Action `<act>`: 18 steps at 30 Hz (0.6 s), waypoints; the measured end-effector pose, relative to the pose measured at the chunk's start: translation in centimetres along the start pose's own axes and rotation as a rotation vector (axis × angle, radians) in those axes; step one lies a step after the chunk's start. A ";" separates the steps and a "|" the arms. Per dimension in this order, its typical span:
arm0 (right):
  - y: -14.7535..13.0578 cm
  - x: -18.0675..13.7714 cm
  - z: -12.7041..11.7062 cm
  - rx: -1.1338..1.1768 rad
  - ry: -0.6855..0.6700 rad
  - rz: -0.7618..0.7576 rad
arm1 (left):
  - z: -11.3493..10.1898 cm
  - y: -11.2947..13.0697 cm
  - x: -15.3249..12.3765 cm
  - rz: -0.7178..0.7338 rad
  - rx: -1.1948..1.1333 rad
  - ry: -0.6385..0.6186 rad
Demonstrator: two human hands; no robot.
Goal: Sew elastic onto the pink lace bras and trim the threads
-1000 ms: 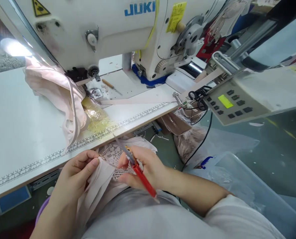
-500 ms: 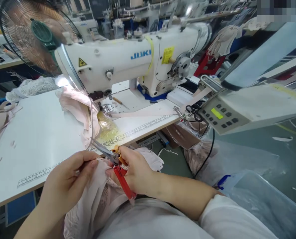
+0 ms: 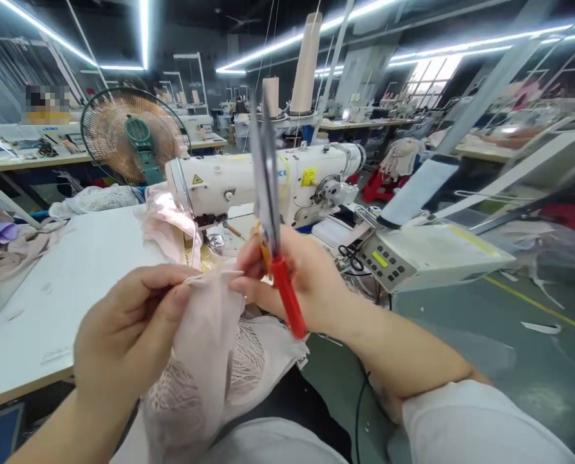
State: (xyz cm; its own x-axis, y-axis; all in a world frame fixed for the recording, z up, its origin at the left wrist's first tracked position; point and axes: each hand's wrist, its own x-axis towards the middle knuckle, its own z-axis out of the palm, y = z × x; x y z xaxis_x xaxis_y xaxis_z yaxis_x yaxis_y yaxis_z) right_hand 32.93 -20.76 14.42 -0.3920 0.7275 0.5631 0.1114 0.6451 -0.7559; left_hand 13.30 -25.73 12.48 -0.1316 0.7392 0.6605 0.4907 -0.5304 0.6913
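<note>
Both my hands are raised in front of me over my lap. My left hand (image 3: 127, 335) pinches the upper edge of a pale pink lace garment (image 3: 214, 361), which hangs down from my fingers. My right hand (image 3: 297, 277) is closed around red-handled thread snips (image 3: 275, 238) and its fingertips also pinch the same fabric edge. The snips' blades point straight up, blurred. The two hands hold the edge stretched between them.
A white sewing machine (image 3: 268, 183) stands on the white table (image 3: 50, 283), with pink fabric (image 3: 166, 225) bunched at its needle end. A control panel (image 3: 393, 258) sits to the right. A fan (image 3: 132, 135) and cloth piles (image 3: 11, 245) are at the back left.
My head has tilted up, so the workshop shows behind the machine. Both hands lifted the garment higher, and the snips swung from pointing left to pointing upward.
</note>
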 end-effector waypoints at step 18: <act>5.5 -7.5 0.4 -0.056 -0.169 0.309 | 3.8 -6.7 -7.6 -0.020 -0.162 -0.298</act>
State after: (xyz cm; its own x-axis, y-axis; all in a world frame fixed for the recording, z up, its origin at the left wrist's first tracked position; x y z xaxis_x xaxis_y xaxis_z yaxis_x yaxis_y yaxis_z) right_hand 36.07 -22.71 5.89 -0.4767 0.8446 0.2437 0.2962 0.4153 -0.8601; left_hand 14.33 -26.26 1.72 0.1292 0.8262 0.5483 0.3437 -0.5560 0.7568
